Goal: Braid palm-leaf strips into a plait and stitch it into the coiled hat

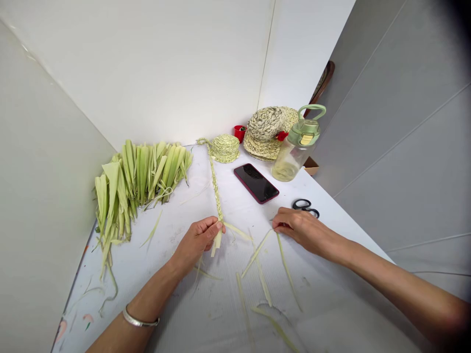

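Observation:
My left hand (202,235) pinches the near end of a pale green braid (215,193), where loose strand ends stick out below and to the right. From there the braid runs back across the table to a small coiled braid roll (225,148). My right hand (300,228) is closed near the scissors (306,207), its fingertips at the upper ends of thin husk strips (283,264). One strip slants left from those fingers and another hangs down toward me. More loose strips (263,282) lie between my hands.
A pile of green husks (143,176) lies at the left. A phone (256,183), a water bottle (294,149), a red cup (239,132) and a woven straw piece (267,130) stand toward the back right. White walls (147,63) border the table (195,314).

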A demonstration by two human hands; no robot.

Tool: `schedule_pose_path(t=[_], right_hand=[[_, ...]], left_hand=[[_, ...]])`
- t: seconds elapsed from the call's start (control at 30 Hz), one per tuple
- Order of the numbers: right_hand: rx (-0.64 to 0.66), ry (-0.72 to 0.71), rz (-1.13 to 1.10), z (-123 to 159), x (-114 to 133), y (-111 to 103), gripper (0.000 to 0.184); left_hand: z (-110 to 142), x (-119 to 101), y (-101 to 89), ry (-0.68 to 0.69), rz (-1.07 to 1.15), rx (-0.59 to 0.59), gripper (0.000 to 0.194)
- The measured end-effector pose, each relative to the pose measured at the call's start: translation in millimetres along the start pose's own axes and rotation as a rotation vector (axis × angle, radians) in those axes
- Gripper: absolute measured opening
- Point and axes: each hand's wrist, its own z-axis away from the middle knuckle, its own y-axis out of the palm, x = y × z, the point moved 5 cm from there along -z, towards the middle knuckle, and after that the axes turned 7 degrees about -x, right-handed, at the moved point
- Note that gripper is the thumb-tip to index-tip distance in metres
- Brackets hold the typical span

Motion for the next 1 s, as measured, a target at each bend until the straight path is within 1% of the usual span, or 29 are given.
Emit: schedule_pose_path(t=[0.1, 0.17, 0.23, 0.3, 0.37, 0.43, 0.5, 0.57, 0.63, 0.67, 0.7, 0.77, 0.8, 0.83, 0.9, 0.93, 1.0], right_hand=[[-0.003, 0.024, -0.037, 2.7, 0.9, -6.2, 0.020], [0.017, 0.089, -0.128, 5.7, 3.8, -14.6, 0.021], [0.049, 0.153, -0.261, 9.1, 11.5, -25.9, 0.022], [0.066, 0.152, -0.369, 11.9, 26.2, -40.9, 0.022], [0.077, 0.083, -0.426, 14.3, 46.9, -58.3, 0.020], [0.134, -0.011, -0.490, 16.8, 70.9, -73.8, 0.016], [0.244, -0.115, -0.587, 18.7, 95.9, -84.6, 0.012], [0.367, -0.207, -0.701, 17.5, 118.5, -88.7, 0.010], [0.456, -0.233, -0.810, 9.3, 133.8, -83.4, 0.009], [0.489, -0.217, -0.853, 2.3, 137.9, -76.1, 0.009], [0.501, -0.183, -0.881, -6.5, 139.0, -66.0, 0.009], [0.507, -0.121, -0.877, -26.2, 134.9, -39.2, 0.008], [0.434, -0.107, -0.839, -37.5, 129.3, -26.8, 0.007], [0.326, -0.112, -0.769, -48.2, 122.6, -16.3, 0.008], [0.152, -0.132, -0.643, -63.3, 110.1, 1.2, 0.010], [0.098, -0.138, -0.604, -67.5, 105.1, 7.8, 0.010], [0.045, -0.145, -0.566, -70.8, 98.8, 15.9, 0.011]], left_hand=[[0.3, 0.7, -0.1, 0.007, -0.003, 0.003, 0.035], [0.3, 1.1, 0.1, 0.012, -0.009, 0.004, 0.035], [0.2, 1.1, 0.4, 0.016, -0.018, 0.000, 0.035], [0.1, 0.4, 0.6, 0.023, -0.025, -0.004, 0.035], [0.3, -0.8, 0.7, 0.030, -0.030, -0.009, 0.036], [0.8, -2.1, 0.7, 0.034, -0.036, -0.015, 0.036], [1.3, -3.1, 0.6, 0.036, -0.041, -0.025, 0.037], [1.6, -3.7, 0.8, 0.041, -0.043, -0.031, 0.037], [1.4, -3.7, 1.4, 0.049, -0.041, -0.030, 0.038], [1.3, -3.6, 1.8, 0.054, -0.040, -0.027, 0.038], [1.1, -3.5, 2.1, 0.060, -0.038, -0.024, 0.039], [0.6, -3.5, 2.7, 0.076, -0.035, -0.016, 0.040], [0.4, -3.7, 2.7, 0.084, -0.033, -0.013, 0.041], [0.2, -3.8, 2.7, 0.091, -0.030, -0.011, 0.042], [-0.3, -3.6, 2.4, 0.097, -0.021, -0.002, 0.044], [-0.6, -3.1, 2.3, 0.094, -0.015, 0.004, 0.045], [-1.3, -1.8, 2.4, 0.082, -0.003, 0.024, 0.046]])
